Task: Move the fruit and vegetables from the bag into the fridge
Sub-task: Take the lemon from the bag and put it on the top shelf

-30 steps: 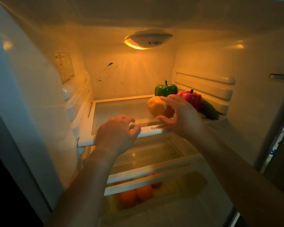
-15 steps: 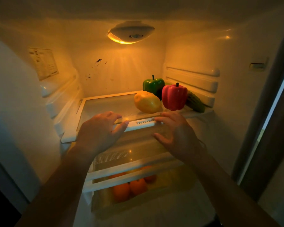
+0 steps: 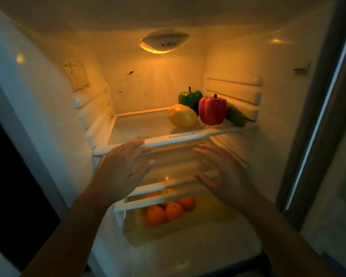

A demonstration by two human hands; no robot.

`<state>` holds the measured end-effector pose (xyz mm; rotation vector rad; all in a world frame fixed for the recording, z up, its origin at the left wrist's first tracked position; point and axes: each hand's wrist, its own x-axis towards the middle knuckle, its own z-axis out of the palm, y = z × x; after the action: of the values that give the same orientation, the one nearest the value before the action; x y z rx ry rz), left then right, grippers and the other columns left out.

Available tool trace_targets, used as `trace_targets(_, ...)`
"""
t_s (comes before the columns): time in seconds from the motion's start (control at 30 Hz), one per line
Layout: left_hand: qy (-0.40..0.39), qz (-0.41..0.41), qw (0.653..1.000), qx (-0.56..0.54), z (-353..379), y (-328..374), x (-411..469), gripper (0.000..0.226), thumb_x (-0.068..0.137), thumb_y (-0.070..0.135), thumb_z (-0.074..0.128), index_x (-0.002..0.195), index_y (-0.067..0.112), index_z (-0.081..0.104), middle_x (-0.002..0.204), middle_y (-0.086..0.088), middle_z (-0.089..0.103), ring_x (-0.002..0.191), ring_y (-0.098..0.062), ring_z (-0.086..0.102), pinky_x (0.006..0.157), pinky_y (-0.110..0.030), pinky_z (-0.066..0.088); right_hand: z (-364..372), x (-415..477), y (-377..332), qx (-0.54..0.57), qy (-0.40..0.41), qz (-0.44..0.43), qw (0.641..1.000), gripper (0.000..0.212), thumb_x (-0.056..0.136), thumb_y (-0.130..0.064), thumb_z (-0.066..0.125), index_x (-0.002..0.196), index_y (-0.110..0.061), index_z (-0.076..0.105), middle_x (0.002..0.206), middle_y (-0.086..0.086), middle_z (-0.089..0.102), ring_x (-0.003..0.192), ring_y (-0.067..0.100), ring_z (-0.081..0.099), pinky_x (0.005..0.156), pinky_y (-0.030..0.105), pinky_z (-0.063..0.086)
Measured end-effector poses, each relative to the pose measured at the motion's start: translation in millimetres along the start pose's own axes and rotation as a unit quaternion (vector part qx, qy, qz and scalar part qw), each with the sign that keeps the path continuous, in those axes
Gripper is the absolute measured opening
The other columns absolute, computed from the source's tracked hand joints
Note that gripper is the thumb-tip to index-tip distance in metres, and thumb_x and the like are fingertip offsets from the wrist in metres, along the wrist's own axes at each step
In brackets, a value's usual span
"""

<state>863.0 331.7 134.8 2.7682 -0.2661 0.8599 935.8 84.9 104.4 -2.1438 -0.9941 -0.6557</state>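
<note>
On the fridge's glass shelf [image 3: 144, 126] stand a yellow pepper [image 3: 181, 116], a green pepper [image 3: 190, 97] and a red pepper [image 3: 212, 110], with a dark green vegetable [image 3: 235, 116] lying behind the red one. Several oranges [image 3: 169, 210] lie in the drawer below. My left hand [image 3: 124, 168] and my right hand [image 3: 224, 176] hover in front of the shelf's edge, fingers spread, holding nothing. The bag is not in view.
A lit lamp [image 3: 164, 42] glows on the back wall. A lower glass shelf [image 3: 168, 182] sits above the drawer. The fridge's right frame [image 3: 316, 116] borders the opening. Shelf rails [image 3: 234, 90] run along the right wall.
My right hand has let go of the yellow pepper and drawn back from the shelf. My left hand has lifted off the shelf's edge. Both hands now hover below it with fingers spread.
</note>
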Motion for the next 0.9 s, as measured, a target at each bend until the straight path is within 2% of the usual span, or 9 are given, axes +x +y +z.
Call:
trace_targets(0.1, -0.015, 0.006, 0.998, -0.061, -18, 15, -30, 0.052, 0.084, 0.056, 0.035, 0.122, 0.028, 0.056, 0.122, 0.013, 0.053, 0.111, 0.008, 0.039, 0.090, -0.011, 0.031, -12, -29, -22, 0.008, -0.021, 0.002, 1.000, 0.056, 0.075, -0.026, 0.073, 0.127, -0.025, 0.053, 0.130, -0.004, 0.052, 0.122, 0.007, 0.045, 0.101, 0.021, 0.036)
trace_targets(0.23, -0.036, 0.009, 0.997, -0.070, -41, 33, -82, 0.046, 0.085, 0.058, 0.037, 0.121, 0.036, 0.053, 0.120, 0.025, 0.044, 0.109, 0.014, 0.035, 0.086, -0.003, 0.027, -24, -78, -58, -0.007, -0.010, 0.018, 1.000, 0.053, 0.073, -0.032, 0.070, 0.123, -0.023, 0.056, 0.125, 0.000, 0.056, 0.116, 0.013, 0.051, 0.099, 0.026, 0.041)
trace_targets(0.33, -0.053, 0.000, 0.995, -0.089, -53, 49, -130, 0.036, 0.090, 0.054, 0.044, 0.121, 0.038, 0.053, 0.120, 0.025, 0.046, 0.112, 0.009, 0.041, 0.087, -0.010, 0.032, -31, -125, -92, -0.015, -0.029, 0.046, 0.998, 0.053, 0.073, -0.033, 0.069, 0.124, -0.022, 0.056, 0.123, 0.001, 0.057, 0.114, 0.017, 0.054, 0.095, 0.023, 0.040)
trace_targets(0.4, -0.071, -0.013, 0.992, -0.104, -58, 64, -157, 0.038, 0.088, 0.053, 0.043, 0.122, 0.040, 0.052, 0.122, 0.026, 0.044, 0.114, 0.009, 0.040, 0.088, -0.013, 0.032, -38, -155, -113, -0.022, -0.049, 0.062, 0.997, 0.055, 0.075, -0.034, 0.071, 0.126, -0.023, 0.055, 0.126, 0.001, 0.055, 0.116, 0.017, 0.053, 0.095, 0.021, 0.037)
trace_targets(0.53, -0.095, -0.026, 0.984, -0.152, -64, 101, -200, 0.041, 0.084, 0.054, 0.041, 0.122, 0.043, 0.052, 0.119, 0.031, 0.043, 0.109, 0.018, 0.034, 0.084, -0.001, 0.029, -64, -209, -143, -0.046, -0.080, 0.104, 0.990, 0.055, 0.080, -0.040, 0.067, 0.131, -0.027, 0.049, 0.132, -0.007, 0.050, 0.121, 0.010, 0.047, 0.094, 0.016, 0.035)
trace_targets(0.6, -0.108, -0.027, 0.979, -0.169, -66, 116, -221, 0.040, 0.084, 0.055, 0.040, 0.122, 0.045, 0.051, 0.116, 0.037, 0.041, 0.108, 0.018, 0.036, 0.083, 0.000, 0.031, -78, -232, -154, -0.053, -0.093, 0.132, 0.985, 0.055, 0.081, -0.040, 0.066, 0.132, -0.029, 0.047, 0.133, -0.011, 0.048, 0.121, 0.007, 0.045, 0.094, 0.014, 0.033)
trace_targets(0.73, -0.120, -0.049, 0.975, -0.179, -66, 133, -259, 0.041, 0.084, 0.054, 0.041, 0.123, 0.043, 0.051, 0.122, 0.031, 0.042, 0.115, 0.012, 0.036, 0.090, -0.011, 0.030, -98, -276, -166, -0.061, -0.117, 0.180, 0.975, 0.056, 0.081, -0.036, 0.067, 0.132, -0.031, 0.046, 0.131, -0.014, 0.047, 0.115, 0.004, 0.047, 0.090, 0.010, 0.033)
trace_targets(0.8, -0.128, -0.060, 0.974, -0.178, -66, 140, -272, 0.044, 0.084, 0.055, 0.040, 0.124, 0.041, 0.051, 0.121, 0.029, 0.042, 0.115, 0.008, 0.038, 0.091, -0.018, 0.035, -103, -291, -168, -0.060, -0.126, 0.192, 0.971, 0.056, 0.081, -0.037, 0.067, 0.132, -0.031, 0.046, 0.131, -0.013, 0.048, 0.111, 0.004, 0.051, 0.086, 0.010, 0.034)
trace_targets(0.9, -0.130, -0.067, 0.973, -0.178, -63, 160, -284, 0.042, 0.086, 0.053, 0.042, 0.123, 0.039, 0.053, 0.120, 0.029, 0.044, 0.114, 0.008, 0.041, 0.090, -0.018, 0.036, -112, -304, -166, -0.060, -0.132, 0.190, 0.971, 0.055, 0.081, -0.038, 0.067, 0.132, -0.030, 0.047, 0.131, -0.011, 0.049, 0.112, 0.006, 0.049, 0.084, 0.010, 0.032)
